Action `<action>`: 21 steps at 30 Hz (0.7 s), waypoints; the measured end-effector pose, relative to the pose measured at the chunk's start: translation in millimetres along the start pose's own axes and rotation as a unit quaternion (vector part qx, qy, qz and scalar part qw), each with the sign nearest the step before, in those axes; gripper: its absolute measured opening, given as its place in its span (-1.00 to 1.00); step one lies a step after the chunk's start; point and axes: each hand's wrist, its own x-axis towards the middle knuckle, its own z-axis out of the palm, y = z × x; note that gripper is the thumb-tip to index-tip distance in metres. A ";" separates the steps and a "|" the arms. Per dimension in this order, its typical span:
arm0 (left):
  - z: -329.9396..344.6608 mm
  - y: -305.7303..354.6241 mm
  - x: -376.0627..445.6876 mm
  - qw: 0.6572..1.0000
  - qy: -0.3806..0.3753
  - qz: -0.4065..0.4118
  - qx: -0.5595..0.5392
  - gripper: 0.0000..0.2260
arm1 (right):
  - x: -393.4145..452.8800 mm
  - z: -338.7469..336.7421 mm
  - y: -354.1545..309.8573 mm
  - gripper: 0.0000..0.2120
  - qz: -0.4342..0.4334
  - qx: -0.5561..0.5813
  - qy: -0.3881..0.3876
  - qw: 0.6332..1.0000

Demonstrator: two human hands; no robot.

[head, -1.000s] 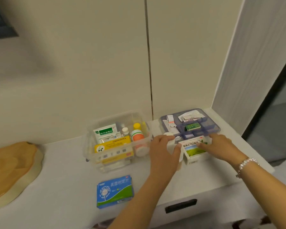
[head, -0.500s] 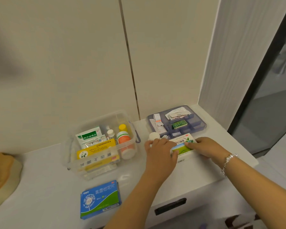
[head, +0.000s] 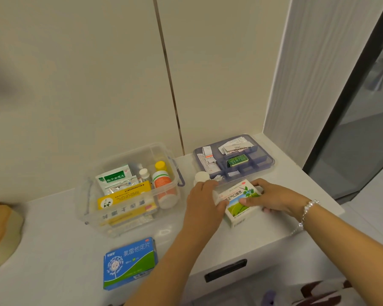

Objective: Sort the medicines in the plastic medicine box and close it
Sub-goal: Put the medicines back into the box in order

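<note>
Hands both on the white-and-green medicine box (head: 241, 200) sitting on the white counter (head: 53, 239): left hand (head: 205, 200) grips its left end, right hand (head: 272, 196) holds the right end, thumb on top. Clear plastic medicine box (head: 128, 186) sits open just to the left, packed with packets and bottles. Its purple tray (head: 233, 159) is behind the hands, and a blue box (head: 129, 262) lies near the front edge.
</note>
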 end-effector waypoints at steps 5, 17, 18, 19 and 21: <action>-6.0 -7.2 -10.2 0.991 0.002 -0.090 -0.094 -0.56 | -10.9 2.7 3.1 -0.31 -0.020 -0.045 -0.026 0.998; -11.1 -16.9 -18.8 0.941 -0.089 -0.158 -0.285 -0.59 | -19.7 23.5 4.6 -0.47 -0.022 0.050 0.034 0.998; -13.4 -18.4 -17.8 0.939 -0.092 -0.157 -0.291 -0.60 | -20.9 23.6 4.0 -0.48 -0.025 0.055 0.035 0.998; -15.2 -19.6 -17.4 0.938 -0.095 -0.153 -0.296 -0.62 | -22.1 23.4 3.5 -0.50 -0.028 0.061 0.037 0.997; -18.3 -21.4 -17.5 0.937 -0.095 -0.143 -0.305 -0.67 | -24.7 22.2 2.4 -0.55 -0.037 0.072 0.041 0.996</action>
